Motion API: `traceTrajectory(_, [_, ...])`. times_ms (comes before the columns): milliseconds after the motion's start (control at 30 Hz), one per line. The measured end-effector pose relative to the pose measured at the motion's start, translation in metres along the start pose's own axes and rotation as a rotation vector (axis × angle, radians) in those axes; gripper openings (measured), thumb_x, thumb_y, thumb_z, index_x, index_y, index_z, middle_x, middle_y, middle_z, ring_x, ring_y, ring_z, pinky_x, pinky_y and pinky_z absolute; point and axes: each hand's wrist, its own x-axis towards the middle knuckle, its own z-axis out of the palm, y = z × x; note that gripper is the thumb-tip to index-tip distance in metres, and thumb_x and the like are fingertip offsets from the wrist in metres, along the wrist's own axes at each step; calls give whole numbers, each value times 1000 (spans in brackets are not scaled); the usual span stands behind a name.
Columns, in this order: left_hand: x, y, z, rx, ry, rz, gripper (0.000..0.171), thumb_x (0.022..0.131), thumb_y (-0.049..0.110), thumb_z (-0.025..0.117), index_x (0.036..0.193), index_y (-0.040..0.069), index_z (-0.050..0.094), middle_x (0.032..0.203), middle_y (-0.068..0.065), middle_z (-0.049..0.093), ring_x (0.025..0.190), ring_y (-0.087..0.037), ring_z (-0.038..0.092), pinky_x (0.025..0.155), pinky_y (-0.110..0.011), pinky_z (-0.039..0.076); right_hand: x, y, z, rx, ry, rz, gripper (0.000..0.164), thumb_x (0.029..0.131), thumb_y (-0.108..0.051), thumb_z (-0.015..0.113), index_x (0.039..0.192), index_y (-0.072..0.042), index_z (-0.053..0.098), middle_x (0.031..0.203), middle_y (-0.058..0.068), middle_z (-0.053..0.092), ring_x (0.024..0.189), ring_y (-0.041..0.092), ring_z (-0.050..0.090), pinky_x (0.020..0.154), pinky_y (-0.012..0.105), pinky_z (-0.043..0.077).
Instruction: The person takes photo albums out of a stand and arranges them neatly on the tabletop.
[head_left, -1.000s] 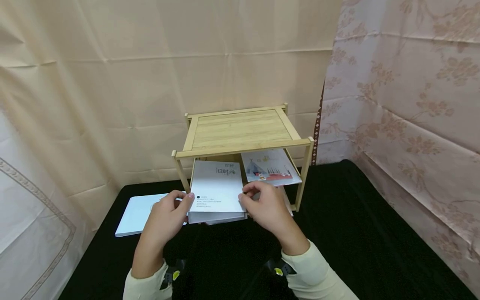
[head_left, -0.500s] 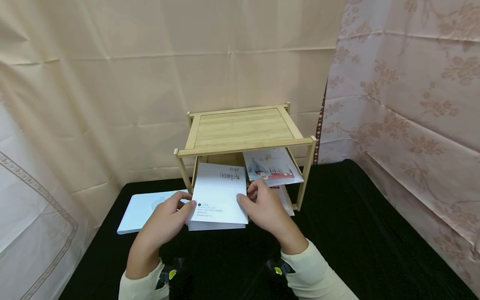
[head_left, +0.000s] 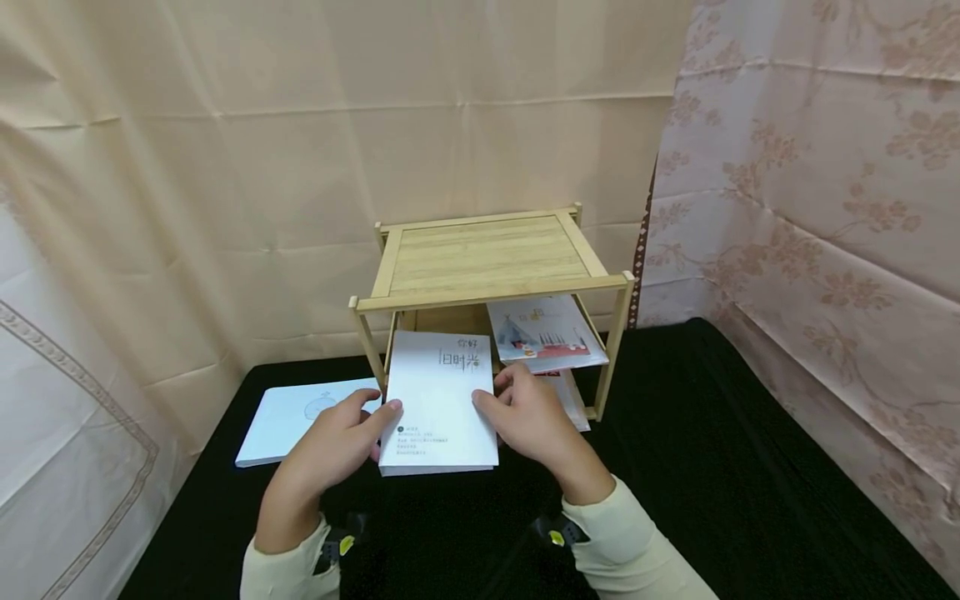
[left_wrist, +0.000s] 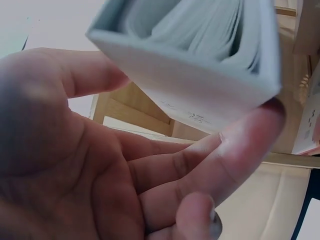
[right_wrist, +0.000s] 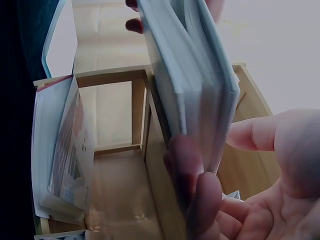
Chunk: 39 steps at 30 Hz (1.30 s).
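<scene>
A thick white photo album (head_left: 438,392) with dark printed characters on its cover is held between both hands, in front of a small wooden shelf (head_left: 487,254). My left hand (head_left: 330,446) grips its left edge, thumb on the cover and fingers underneath. On the opposite edge, my right hand (head_left: 536,417) pinches it with the thumb on top. In the left wrist view the album (left_wrist: 185,85) shows its loose, curved pages between stiff covers. The right wrist view has the album (right_wrist: 210,100) edge-on, fingers against one cover and the thumb at the other.
Inside the shelf at right lies an album with a cartoon tent cover (head_left: 540,333), jutting past the front. Below it another white item with a red patch (head_left: 562,392) sticks out. A flat white book (head_left: 281,425) rests on the black cloth (head_left: 720,467) at left.
Both hands have drawn the white album toward the person, away from the shelf. Its near end has come lower in view, and its front edge shows less.
</scene>
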Motion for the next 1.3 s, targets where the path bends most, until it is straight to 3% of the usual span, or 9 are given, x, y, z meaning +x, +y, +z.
traceTrajectory(100, [2, -2, 1, 5, -31, 1, 77, 106, 56, 46, 154, -3, 39, 90, -3, 73, 75, -16, 69, 95, -54, 53, 0, 1, 0, -27, -13, 6, 44, 98, -34, 69, 125, -2, 57, 72, 2, 69, 55, 23, 64, 48, 31, 47])
traceTrajectory(267, [7, -4, 3, 17, -57, 21, 58, 107, 51, 46, 129, 1, 66, 83, -2, 71, 75, -20, 69, 81, -38, 54, 1, 4, 1, -87, -48, 7, 42, 98, -36, 70, 122, -3, 62, 67, 0, 66, 51, 16, 57, 46, 28, 42])
traceTrajectory(367, [8, -5, 3, 22, -63, 26, 53, 107, 50, 48, 119, 4, 71, 82, -2, 71, 77, -23, 69, 77, -34, 52, 1, 5, 2, -100, -69, 2, 37, 98, -36, 69, 117, -5, 66, 61, 0, 62, 48, 14, 52, 43, 26, 37])
traceTrajectory(567, [8, -8, 2, 37, -74, 27, 52, 106, 49, 50, 122, 4, 70, 85, -1, 72, 78, -19, 69, 83, -39, 53, -1, 4, 1, -114, -101, 12, 28, 98, -38, 69, 107, -12, 71, 53, -3, 53, 44, 11, 43, 41, 24, 30])
traceTrajectory(800, [7, -7, -2, 36, -70, 65, 55, 105, 53, 51, 127, 5, 68, 89, 0, 73, 79, -14, 68, 88, -44, 55, -4, 0, -4, -111, -91, -2, 27, 97, -38, 70, 109, -13, 70, 59, 0, 56, 46, 12, 43, 41, 24, 31])
traceTrajectory(1300, [-15, 1, -15, 94, -17, 74, 60, 102, 58, 54, 132, 8, 65, 98, 1, 74, 84, -12, 67, 77, -33, 51, -16, -16, -8, -95, -102, -52, 29, 98, -36, 71, 117, -14, 68, 76, -1, 65, 56, 17, 55, 47, 27, 41])
